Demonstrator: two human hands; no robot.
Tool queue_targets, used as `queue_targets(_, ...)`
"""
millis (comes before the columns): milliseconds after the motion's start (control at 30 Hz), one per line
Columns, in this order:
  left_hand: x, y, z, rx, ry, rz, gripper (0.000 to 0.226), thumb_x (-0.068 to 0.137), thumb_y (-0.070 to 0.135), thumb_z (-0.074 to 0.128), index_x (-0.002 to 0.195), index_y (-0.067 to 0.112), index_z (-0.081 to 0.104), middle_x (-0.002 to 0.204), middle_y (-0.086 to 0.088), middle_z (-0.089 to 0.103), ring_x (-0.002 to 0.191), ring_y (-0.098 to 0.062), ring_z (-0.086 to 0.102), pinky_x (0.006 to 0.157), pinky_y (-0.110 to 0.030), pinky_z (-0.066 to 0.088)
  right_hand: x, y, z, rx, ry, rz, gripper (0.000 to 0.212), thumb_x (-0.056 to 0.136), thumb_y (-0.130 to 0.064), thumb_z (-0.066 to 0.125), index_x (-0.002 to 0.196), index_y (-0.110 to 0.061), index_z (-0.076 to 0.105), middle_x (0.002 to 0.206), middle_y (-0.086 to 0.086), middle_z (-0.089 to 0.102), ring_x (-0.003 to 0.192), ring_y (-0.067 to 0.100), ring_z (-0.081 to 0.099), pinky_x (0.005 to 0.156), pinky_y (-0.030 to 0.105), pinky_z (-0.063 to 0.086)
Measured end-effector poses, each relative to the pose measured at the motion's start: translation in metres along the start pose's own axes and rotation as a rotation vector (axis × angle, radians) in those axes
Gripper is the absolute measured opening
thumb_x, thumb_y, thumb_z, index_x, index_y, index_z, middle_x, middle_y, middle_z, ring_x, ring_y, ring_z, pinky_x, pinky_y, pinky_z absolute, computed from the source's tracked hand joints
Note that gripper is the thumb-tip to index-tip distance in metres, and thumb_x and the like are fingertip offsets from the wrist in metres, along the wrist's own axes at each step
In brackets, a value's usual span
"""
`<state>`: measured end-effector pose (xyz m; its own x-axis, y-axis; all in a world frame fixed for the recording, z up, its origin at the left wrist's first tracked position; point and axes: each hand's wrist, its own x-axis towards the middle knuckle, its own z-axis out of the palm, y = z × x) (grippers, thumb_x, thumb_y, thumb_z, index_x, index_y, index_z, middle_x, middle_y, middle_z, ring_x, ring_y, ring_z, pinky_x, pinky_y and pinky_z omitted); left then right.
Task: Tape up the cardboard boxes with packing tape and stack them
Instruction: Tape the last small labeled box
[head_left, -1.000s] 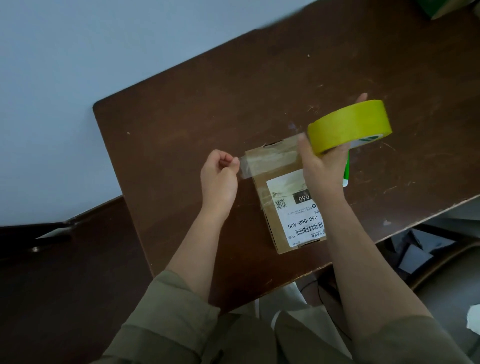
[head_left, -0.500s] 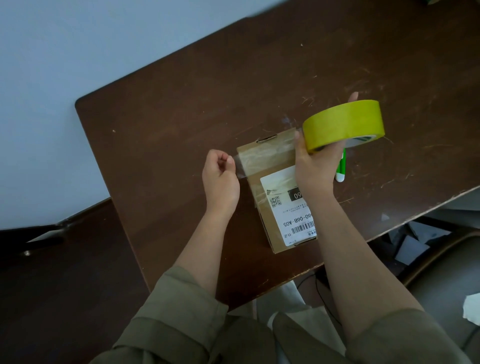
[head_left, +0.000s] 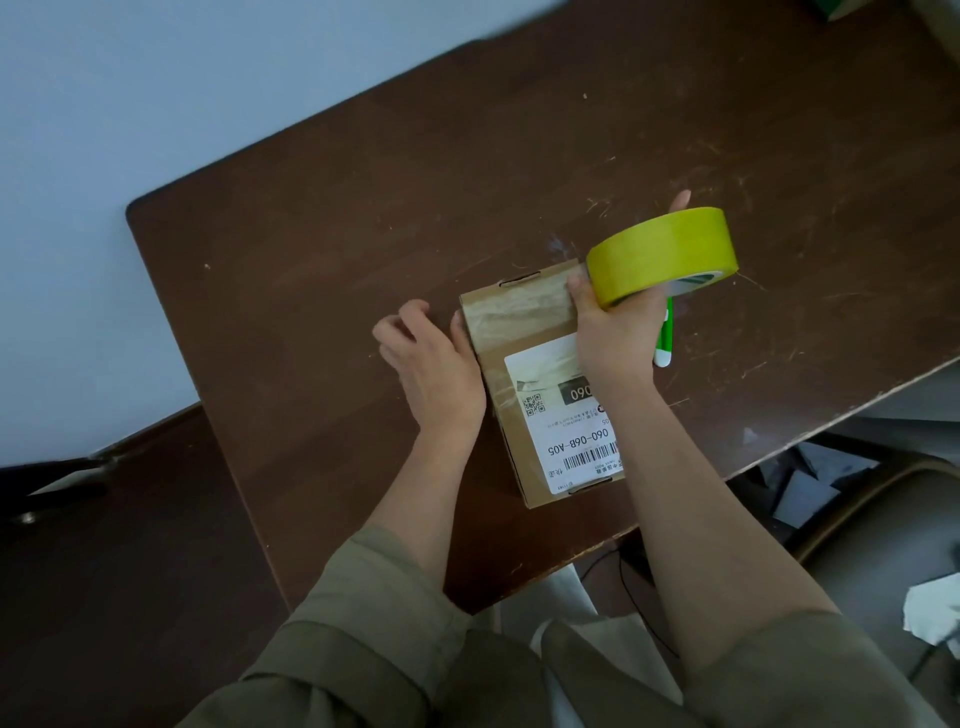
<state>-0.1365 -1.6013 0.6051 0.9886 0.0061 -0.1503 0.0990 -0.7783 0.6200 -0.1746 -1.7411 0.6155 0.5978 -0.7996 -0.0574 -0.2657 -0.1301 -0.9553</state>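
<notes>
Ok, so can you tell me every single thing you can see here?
cardboard box: one, brown, lying on the table in front of the person
shipping label: one, white with a barcode, on top of the box
tape roll: one, yellow, held above the box's far right corner
clear tape strip: one, see-through, across the box's far end
pen-like thing: one, green and white, on the table, partly hidden by the right hand
table: one, dark brown, scratched
wall: pale blue, behind the table
sleeves: two, olive green
left hand: thumb against the box's left edge
right hand: holds the tape roll
</notes>
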Motion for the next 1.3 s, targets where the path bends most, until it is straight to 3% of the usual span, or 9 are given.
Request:
queue_targets(167, 0.001, 0.003, -0.007, -0.130, -0.048, 0.018, 0.008, 0.096, 0.005, 0.054, 0.099, 0.013, 0.055, 0.093, 0.004, 0.057, 0.085, -0.006, 0.055, 0.085, -0.037, 0.049, -0.003, -0.002, -0.002, 0.030, -0.027, 0.099, 0.062, 0.087, -0.004, 0.073, 0.133, -0.020, 0.035, 0.120, -0.004, 0.050, 0.109, 0.011, 0.050, 0.085, -0.005, 0.031)
queue_targets(233, -0.002, 0.015, -0.008, -0.245, 0.031, -0.073, 0.016, 0.103, 0.013, 0.047, 0.099, 0.010, 0.062, 0.080, 0.012, 0.057, 0.074, 0.005, 0.057, 0.081, -0.023, 0.047, -0.002, -0.003, -0.001, 0.064, 0.001, 0.118, 0.066, 0.087, -0.005, 0.074, 0.141, -0.010, 0.037, 0.121, -0.004, 0.054, 0.101, 0.002, 0.052, 0.087, -0.001, 0.036)
queue_targets(333, -0.009, 0.026, -0.004, -0.139, -0.023, -0.038, 0.030, 0.106, 0.024, 0.042, 0.123, 0.007, 0.061, 0.101, 0.005, 0.061, 0.097, -0.008, 0.060, 0.081, -0.016, 0.038, 0.000, -0.001, 0.001, 0.159, 0.049, 0.144, 0.083, 0.087, -0.002, 0.071, 0.154, -0.005, 0.023, 0.107, -0.020, 0.064, 0.084, -0.010, 0.057, 0.090, 0.012, 0.046)
queue_targets(433, -0.007, 0.032, -0.001, -0.018, -0.048, 0.044, 0.041, 0.102, 0.008, 0.045, 0.143, 0.009, 0.044, 0.134, -0.010, 0.047, 0.118, -0.021, 0.049, 0.096, -0.025, 0.037, -0.001, -0.001, -0.002, 0.305, 0.041, 0.131, 0.095, 0.087, 0.005, 0.061, 0.160, -0.022, 0.007, 0.086, -0.015, 0.061, 0.081, 0.009, 0.053, 0.085, 0.018, 0.047)
queue_targets(533, 0.009, 0.049, 0.002, 0.080, 0.010, 0.238, 0.051, 0.089, -0.005, 0.050, 0.138, 0.009, 0.050, 0.136, -0.007, 0.047, 0.124, -0.022, 0.044, 0.104, -0.033, 0.036, -0.001, -0.006, -0.004, 0.465, 0.032, 0.193, 0.099, 0.082, -0.004, 0.060, 0.159, -0.035, 0.007, 0.087, -0.004, 0.061, 0.084, 0.017, 0.053, 0.097, 0.043, 0.052)
queue_targets(633, 0.023, 0.062, 0.018, 0.147, -0.055, 0.310, 0.030, 0.105, 0.016, 0.034, 0.124, 0.010, 0.056, 0.121, -0.007, 0.060, 0.114, -0.026, 0.052, 0.090, -0.036, 0.037, 0.001, -0.005, -0.003, 0.521, 0.052, 0.227, 0.099, 0.078, -0.010, 0.062, 0.158, -0.039, 0.011, 0.094, 0.002, 0.065, 0.089, 0.021, 0.058, 0.106, 0.056, 0.044)
queue_targets(867, 0.022, 0.073, 0.035, 0.460, -0.040, 0.327, 0.023, 0.104, 0.024, 0.036, 0.105, 0.013, 0.056, 0.093, -0.009, 0.066, 0.091, -0.032, 0.060, 0.079, -0.044, 0.039, 0.001, -0.006, -0.002, 0.537, 0.073, 0.220, 0.098, 0.079, -0.007, 0.060, 0.160, -0.031, 0.011, 0.086, -0.009, 0.063, 0.087, 0.017, 0.056, 0.106, 0.050, 0.045)
queue_targets(1033, 0.022, 0.079, 0.048, 0.522, -0.023, 0.452, 0.050, 0.101, 0.047, 0.032, 0.088, 0.018, 0.071, 0.086, -0.006, 0.064, 0.084, -0.030, 0.059, 0.073, -0.042, 0.040, 0.006, -0.003, -0.001, 0.551, 0.066, 0.191, 0.096, 0.082, -0.003, 0.059, 0.159, -0.029, 0.009, 0.087, -0.026, 0.067, 0.087, 0.011, 0.057, 0.105, 0.041, 0.047)
queue_targets(1300, 0.026, 0.079, 0.047, 0.389, -0.094, 0.467, 0.051, 0.103, 0.044, 0.035, 0.083, 0.016, 0.073, 0.089, -0.006, 0.068, 0.093, -0.030, 0.058, 0.078, -0.041, 0.036, 0.003, -0.012, -0.005, 0.601, 0.039, 0.227, 0.085, 0.095, 0.004, 0.054, 0.158, -0.033, 0.010, 0.090, 0.000, 0.062, 0.086, 0.011, 0.057, 0.087, 0.019, 0.050)
